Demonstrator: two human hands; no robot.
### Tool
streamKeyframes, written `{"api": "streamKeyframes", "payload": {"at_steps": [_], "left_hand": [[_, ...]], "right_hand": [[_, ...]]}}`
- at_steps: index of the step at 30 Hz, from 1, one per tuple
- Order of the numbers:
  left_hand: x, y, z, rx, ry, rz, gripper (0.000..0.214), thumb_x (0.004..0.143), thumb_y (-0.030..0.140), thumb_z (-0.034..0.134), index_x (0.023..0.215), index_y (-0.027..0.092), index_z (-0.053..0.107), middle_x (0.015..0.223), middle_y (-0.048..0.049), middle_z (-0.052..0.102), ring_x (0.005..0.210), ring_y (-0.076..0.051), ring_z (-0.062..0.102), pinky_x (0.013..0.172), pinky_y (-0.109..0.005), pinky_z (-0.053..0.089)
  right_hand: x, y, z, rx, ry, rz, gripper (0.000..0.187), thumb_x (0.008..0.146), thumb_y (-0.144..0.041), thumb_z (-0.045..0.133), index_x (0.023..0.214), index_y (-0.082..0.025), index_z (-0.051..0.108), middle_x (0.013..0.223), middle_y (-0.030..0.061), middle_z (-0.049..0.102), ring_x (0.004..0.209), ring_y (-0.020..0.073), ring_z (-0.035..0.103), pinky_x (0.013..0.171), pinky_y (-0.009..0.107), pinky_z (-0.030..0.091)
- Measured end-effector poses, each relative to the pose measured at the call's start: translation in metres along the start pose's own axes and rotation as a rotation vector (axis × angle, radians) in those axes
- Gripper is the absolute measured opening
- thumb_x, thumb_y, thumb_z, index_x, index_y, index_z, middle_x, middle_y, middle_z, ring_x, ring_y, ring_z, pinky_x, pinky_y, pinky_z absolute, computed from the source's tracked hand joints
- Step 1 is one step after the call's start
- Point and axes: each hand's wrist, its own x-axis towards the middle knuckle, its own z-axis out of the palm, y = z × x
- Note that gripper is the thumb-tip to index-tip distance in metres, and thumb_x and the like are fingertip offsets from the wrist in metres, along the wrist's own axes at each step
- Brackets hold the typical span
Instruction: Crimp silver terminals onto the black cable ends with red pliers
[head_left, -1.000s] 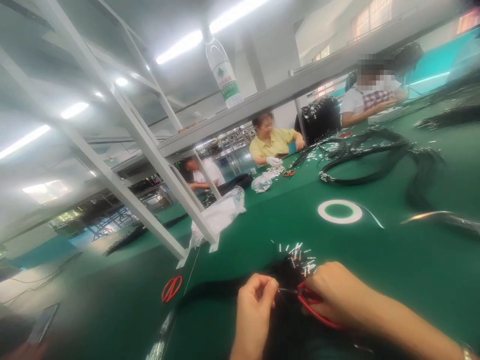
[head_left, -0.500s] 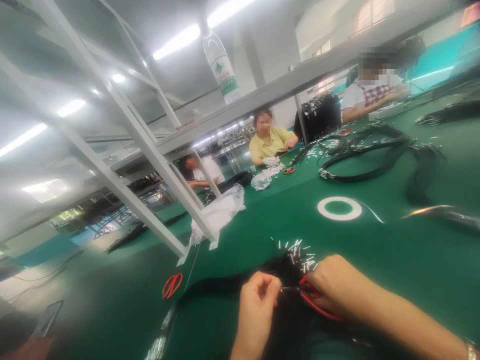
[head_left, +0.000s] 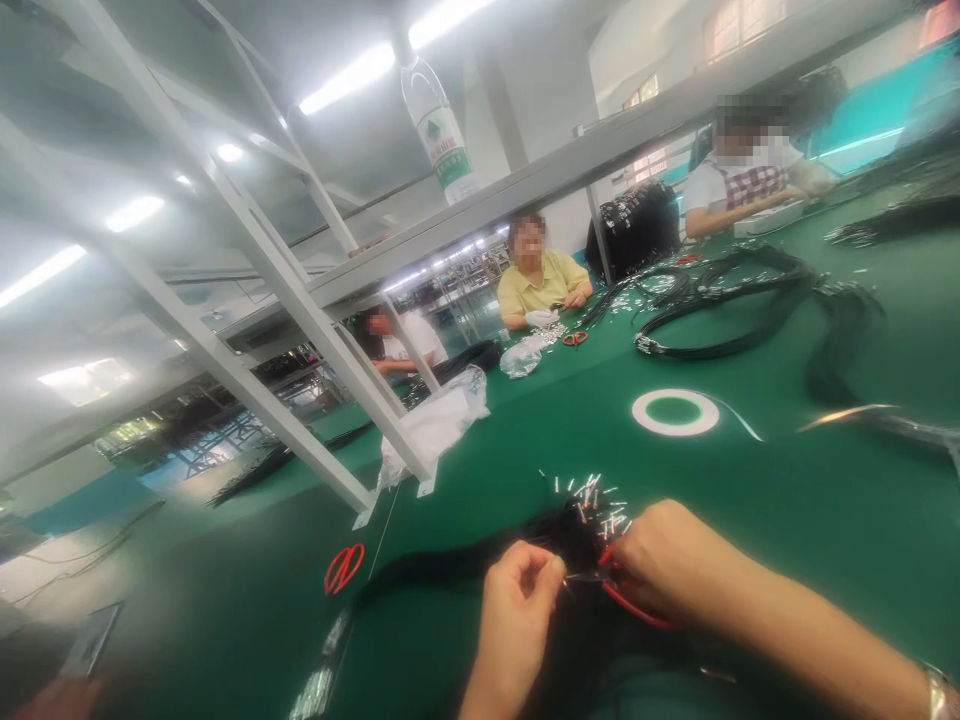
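Note:
My left hand point(head_left: 516, 612) is closed in a pinch on a thin black wire at the bottom middle. My right hand point(head_left: 664, 565) is closed round red-handled scissors point(head_left: 628, 604), whose tips point at the pinched wire. Both hands rest over a bundle of black wires point(head_left: 480, 560) lying on the green table point(head_left: 787, 500). A scatter of small silver metal pieces point(head_left: 596, 498) lies just beyond my right hand.
A second pair of red scissors point(head_left: 343, 568) lies to the left. A white tape ring point(head_left: 673, 411), black cable coils point(head_left: 720, 300) and a clear plastic bag point(head_left: 439, 425) lie farther off. A white shelf frame point(head_left: 300, 330) slants overhead. Other people sit across the table.
The hands have kept their hold and shifted slightly upward in view as the camera tilted; the pinch and scissors stay together.

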Motion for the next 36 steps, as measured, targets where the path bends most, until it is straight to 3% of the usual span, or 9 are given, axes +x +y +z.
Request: {"api": "streamKeyframes", "payload": {"at_steps": [7, 12, 16, 20, 24, 29, 36], "left_hand": [[0.002, -0.001, -0.004, -0.211, 0.044, -0.038, 0.027, 0.082, 0.038, 0.067, 0.072, 0.013, 0.062, 0.060, 0.0037, 0.049, 0.059, -0.010, 0.041, 0.059, -0.023, 0.033], [0.005, -0.005, -0.005, -0.507, 0.054, -0.130, 0.032, 0.076, 0.043, 0.072, 0.073, 0.014, 0.059, 0.067, 0.0013, 0.054, 0.062, -0.009, 0.045, 0.062, -0.022, 0.039], [0.005, -0.007, -0.003, -0.680, -0.028, -0.231, 0.031, 0.068, 0.034, 0.080, 0.072, 0.013, 0.058, 0.074, -0.0025, 0.061, 0.063, -0.009, 0.049, 0.063, -0.022, 0.044], [0.004, -0.009, 0.001, -0.754, -0.113, -0.294, 0.026, 0.069, 0.026, 0.081, 0.074, 0.012, 0.060, 0.075, -0.0046, 0.065, 0.062, -0.008, 0.054, 0.063, -0.022, 0.047], [0.004, -0.009, 0.004, -0.798, -0.145, -0.305, 0.024, 0.073, 0.023, 0.080, 0.075, 0.011, 0.060, 0.072, -0.0043, 0.066, 0.059, -0.008, 0.055, 0.060, -0.021, 0.049], [0.005, -0.012, 0.005, -0.857, -0.126, -0.337, 0.018, 0.075, 0.016, 0.076, 0.076, 0.012, 0.059, 0.075, -0.0063, 0.069, 0.062, -0.008, 0.060, 0.064, -0.022, 0.053], [0.008, -0.018, 0.007, -0.906, -0.067, -0.385, 0.019, 0.071, 0.005, 0.076, 0.072, 0.012, 0.058, 0.076, -0.0073, 0.071, 0.062, -0.009, 0.062, 0.064, -0.022, 0.054]], "right_hand": [[0.000, -0.005, 0.002, 0.132, 0.001, 0.000, 0.017, 0.073, -0.015, 0.064, 0.058, -0.017, 0.072, 0.055, 0.0083, 0.072, 0.047, 0.0189, 0.062, 0.045, 0.031, 0.011], [0.001, 0.019, 0.000, 0.344, 0.078, 0.244, 0.039, 0.089, -0.041, 0.049, 0.061, -0.019, 0.066, 0.053, 0.0062, 0.067, 0.047, 0.0172, 0.056, 0.048, 0.027, 0.018], [0.005, 0.032, 0.011, 0.513, 0.167, 0.481, 0.045, 0.089, -0.047, 0.037, 0.054, -0.022, 0.047, 0.050, 0.0019, 0.053, 0.047, 0.0165, 0.045, 0.050, 0.027, 0.022], [0.009, 0.032, 0.018, 0.704, 0.226, 0.599, 0.044, 0.085, -0.055, 0.035, 0.054, -0.024, 0.034, 0.051, -0.0026, 0.037, 0.051, 0.0151, 0.033, 0.053, 0.028, 0.024], [0.011, 0.026, 0.018, 0.933, 0.218, 0.626, 0.042, 0.079, -0.058, 0.040, 0.054, -0.024, 0.035, 0.054, -0.0044, 0.031, 0.053, 0.0137, 0.031, 0.052, 0.027, 0.025], [0.012, 0.018, 0.019, 1.201, 0.200, 0.625, 0.043, 0.076, -0.062, 0.042, 0.061, -0.021, 0.046, 0.051, -0.0055, 0.037, 0.049, 0.0122, 0.035, 0.049, 0.025, 0.028], [0.015, 0.010, 0.021, 1.410, 0.152, 0.560, 0.038, 0.071, -0.056, 0.051, 0.059, -0.021, 0.049, 0.044, -0.0040, 0.047, 0.043, 0.0109, 0.039, 0.047, 0.025, 0.028]]}}
